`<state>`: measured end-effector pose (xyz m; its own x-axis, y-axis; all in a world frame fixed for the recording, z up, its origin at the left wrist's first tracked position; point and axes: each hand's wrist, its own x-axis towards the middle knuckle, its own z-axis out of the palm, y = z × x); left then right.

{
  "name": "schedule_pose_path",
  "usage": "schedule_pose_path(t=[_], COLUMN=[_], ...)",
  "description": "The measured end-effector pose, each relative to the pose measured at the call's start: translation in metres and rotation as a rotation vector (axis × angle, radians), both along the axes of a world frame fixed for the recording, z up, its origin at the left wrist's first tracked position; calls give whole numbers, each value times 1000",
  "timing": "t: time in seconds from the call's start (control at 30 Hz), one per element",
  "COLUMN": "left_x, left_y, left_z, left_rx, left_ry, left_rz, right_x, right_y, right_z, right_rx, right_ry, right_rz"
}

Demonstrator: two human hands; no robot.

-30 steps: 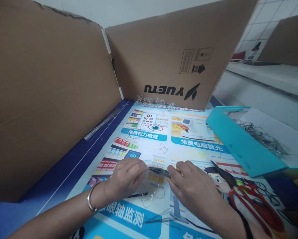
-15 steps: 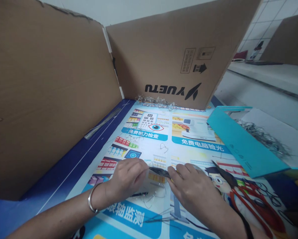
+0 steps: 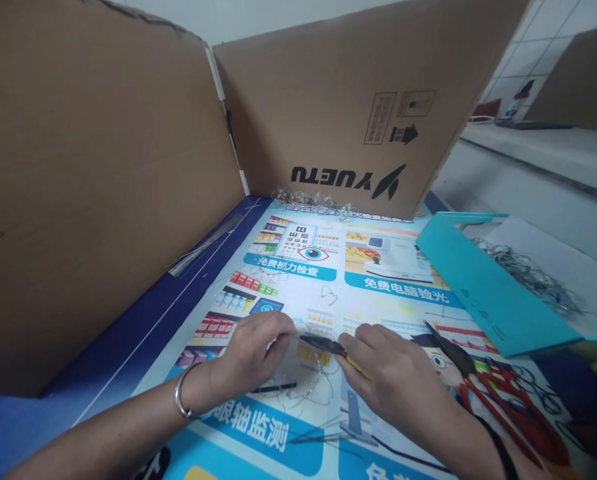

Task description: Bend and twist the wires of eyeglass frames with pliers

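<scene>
In the head view, my left hand [image 3: 258,350] is closed in a pinch at the tip of a pair of pliers [image 3: 323,344]. A thin wire [image 3: 320,365] runs from there and curls in loose loops beneath the pliers. My right hand [image 3: 393,377] is wrapped round the pliers, whose dark jaws point left toward my left fingertips; a bit of yellow handle shows under the fingers. Whether the jaws grip the wire is too small to tell. Several dark straight wires [image 3: 318,437] lie on the printed sheet below my hands.
Cardboard panels [image 3: 113,187] stand at the left and back. Red-handled scissors [image 3: 483,400] and black cord loops [image 3: 543,390] lie right. An open turquoise box [image 3: 493,300] holds a tangle of wire pieces [image 3: 528,267]. Shiny wire bits [image 3: 313,199] line the back panel; straight wires [image 3: 206,247] lie left.
My right hand and the pliers have turned a little, so more of the yellow handle shows. My left hand has shifted slightly up, still pinching at the jaw tip.
</scene>
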<state>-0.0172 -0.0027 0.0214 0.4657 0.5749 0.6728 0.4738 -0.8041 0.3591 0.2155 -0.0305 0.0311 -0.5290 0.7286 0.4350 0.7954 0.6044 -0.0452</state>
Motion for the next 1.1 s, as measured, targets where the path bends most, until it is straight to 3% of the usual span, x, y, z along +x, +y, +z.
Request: schedule_pose_path(t=[0.43,1.1], left_x=[-5,4], left_y=[5,-2], left_z=[-7,5], left_rx=[106,230], left_ry=[-11,2], left_rz=[-15,28], right_x=[5,-8], right_y=[2,-8], right_z=[7,6], right_rx=[24,104], right_ry=[17,-86], right_rz=[-21,-100])
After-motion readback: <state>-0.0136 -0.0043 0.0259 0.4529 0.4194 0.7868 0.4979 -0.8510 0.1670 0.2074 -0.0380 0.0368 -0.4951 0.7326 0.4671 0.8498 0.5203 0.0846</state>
